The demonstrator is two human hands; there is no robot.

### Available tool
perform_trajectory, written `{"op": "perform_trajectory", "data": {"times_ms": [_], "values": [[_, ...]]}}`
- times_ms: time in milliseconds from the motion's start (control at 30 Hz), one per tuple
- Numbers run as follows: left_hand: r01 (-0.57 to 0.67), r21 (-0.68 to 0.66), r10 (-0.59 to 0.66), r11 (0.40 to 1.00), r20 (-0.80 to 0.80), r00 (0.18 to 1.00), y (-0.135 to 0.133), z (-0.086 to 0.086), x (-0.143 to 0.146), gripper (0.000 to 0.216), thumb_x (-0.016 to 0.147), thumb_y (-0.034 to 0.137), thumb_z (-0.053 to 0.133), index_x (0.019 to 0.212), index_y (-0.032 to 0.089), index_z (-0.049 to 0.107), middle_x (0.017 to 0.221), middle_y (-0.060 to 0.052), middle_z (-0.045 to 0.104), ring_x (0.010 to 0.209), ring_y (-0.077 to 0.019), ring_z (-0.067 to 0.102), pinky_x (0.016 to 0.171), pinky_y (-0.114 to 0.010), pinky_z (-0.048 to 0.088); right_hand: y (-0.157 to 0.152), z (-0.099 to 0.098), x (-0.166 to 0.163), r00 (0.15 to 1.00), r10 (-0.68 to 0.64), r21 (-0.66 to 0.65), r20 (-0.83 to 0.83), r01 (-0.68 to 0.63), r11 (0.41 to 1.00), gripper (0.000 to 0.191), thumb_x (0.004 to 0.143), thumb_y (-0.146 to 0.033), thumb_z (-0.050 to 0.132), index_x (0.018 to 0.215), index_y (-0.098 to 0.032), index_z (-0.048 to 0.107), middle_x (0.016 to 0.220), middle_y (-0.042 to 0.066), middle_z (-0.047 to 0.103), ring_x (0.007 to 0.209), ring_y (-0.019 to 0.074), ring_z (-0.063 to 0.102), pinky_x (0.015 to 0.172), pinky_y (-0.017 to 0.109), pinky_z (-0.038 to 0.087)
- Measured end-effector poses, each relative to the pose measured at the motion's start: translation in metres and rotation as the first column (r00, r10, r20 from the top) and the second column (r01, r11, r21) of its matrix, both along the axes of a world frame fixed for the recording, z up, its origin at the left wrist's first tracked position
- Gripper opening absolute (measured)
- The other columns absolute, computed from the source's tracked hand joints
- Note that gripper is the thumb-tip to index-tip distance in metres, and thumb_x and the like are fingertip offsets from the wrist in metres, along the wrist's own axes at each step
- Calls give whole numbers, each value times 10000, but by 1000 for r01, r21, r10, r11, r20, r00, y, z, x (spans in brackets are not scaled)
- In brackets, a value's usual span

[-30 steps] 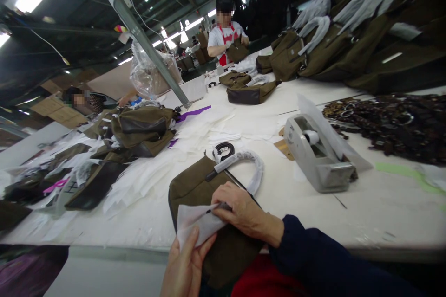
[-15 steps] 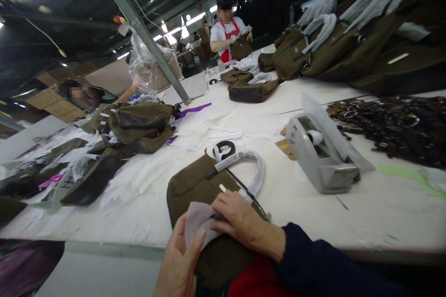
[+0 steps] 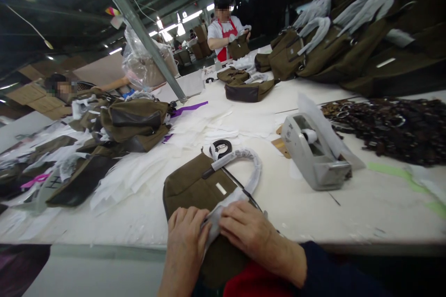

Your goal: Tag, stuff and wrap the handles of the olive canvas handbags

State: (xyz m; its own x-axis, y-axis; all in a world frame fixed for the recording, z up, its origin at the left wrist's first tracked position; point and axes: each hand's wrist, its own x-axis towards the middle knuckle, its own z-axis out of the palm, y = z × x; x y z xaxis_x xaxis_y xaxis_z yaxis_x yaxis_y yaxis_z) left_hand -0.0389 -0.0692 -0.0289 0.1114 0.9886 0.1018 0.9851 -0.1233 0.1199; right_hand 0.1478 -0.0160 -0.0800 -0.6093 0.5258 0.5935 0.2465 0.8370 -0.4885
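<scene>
– Olive canvas, that bag (image 3: 195, 185) under the hands. Where does it lie?

– Flat on the white bench (image 3: 306, 213), at the near edge. Its near end hangs over toward the person, and its length runs away from them. The handle (image 3: 251, 164), wrapped in white, arches off the far right side.

– And the pale thing between the hands?

– A white sheet (image 3: 226, 199), crumpled against the bag's face. It runs from the gap between the two hands out toward the foot of the handle, away and to the right.

– Which hand has it?

– The right hand (image 3: 251, 232) is nearer and lies over it, its grip closed on the sheet and pressing it to the canvas. The left hand (image 3: 186, 232) sits palm down just beside it, with its fingertips curled at the sheet's near edge. I cannot tell whether that grip is pinching the sheet or only resting there.

– What is round about?

– A grey tape dispenser (image 3: 313, 155) stands to the right, near the handle but apart from it. Beyond that is a dark heap of straps and metal fittings (image 3: 393, 127). On the left, more olive bags (image 3: 135, 123) are piled among loose white sheets (image 3: 223, 123). At the far end of the bench, a co-worker in a red apron (image 3: 226, 32) holds another bag.
</scene>
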Motion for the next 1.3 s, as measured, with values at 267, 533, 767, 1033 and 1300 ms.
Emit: {"op": "perform_trajectory", "data": {"times_ms": [267,533,767,1033,1300], "values": [[133,84,-121,988,-133,984,-1,4,3,154,926,145,518,860,208,641,833,-42,595,814,-232,486,782,-363,378,-4,-4,0,952,60,4,301,-64,998,291,991,-353,498,1204,-166,562,1202,60,637,1117,243,518,900,408,388],[266,78,-246,961,-203,948,-20,-7,-5,238,887,19,490,996,189,615,920,-26,604,806,-218,487,714,-337,347,-11,-16,2,969,-27,101,247,2,995,320,1007,-320,472,1287,-182,545,1283,30,615,1240,242,445,1029,405,301],[261,-40,-262,965,-269,927,-20,-9,-9,210,898,64,529,968,244,610,894,6,600,832,-213,497,797,-371,330,-13,-15,6,980,-29,118,198,6,993,293,1004,-292,489,1273,-195,549,1264,6,629,1225,235,453,1018,411,309],[290,-48,-291,956,-294,910,-21,-12,-10,193,885,77,579,989,237,610,922,1,598,819,-205,490,710,-346,314,-12,-4,7,998,-30,102,63,23,995,237,1006,-198,471,1214,-161,577,1229,56,605,1138,196,473,1006,335,355],[114,-77,-129,991,-237,963,-22,2,-12,144,869,124,599,971,224,605,921,-8,605,855,-232,511,727,-350,320,-7,-3,-12,954,-68,74,291,49,996,93,982,-244,508,967,-204,590,989,19,625,947,229,490,861,417,359]]}}
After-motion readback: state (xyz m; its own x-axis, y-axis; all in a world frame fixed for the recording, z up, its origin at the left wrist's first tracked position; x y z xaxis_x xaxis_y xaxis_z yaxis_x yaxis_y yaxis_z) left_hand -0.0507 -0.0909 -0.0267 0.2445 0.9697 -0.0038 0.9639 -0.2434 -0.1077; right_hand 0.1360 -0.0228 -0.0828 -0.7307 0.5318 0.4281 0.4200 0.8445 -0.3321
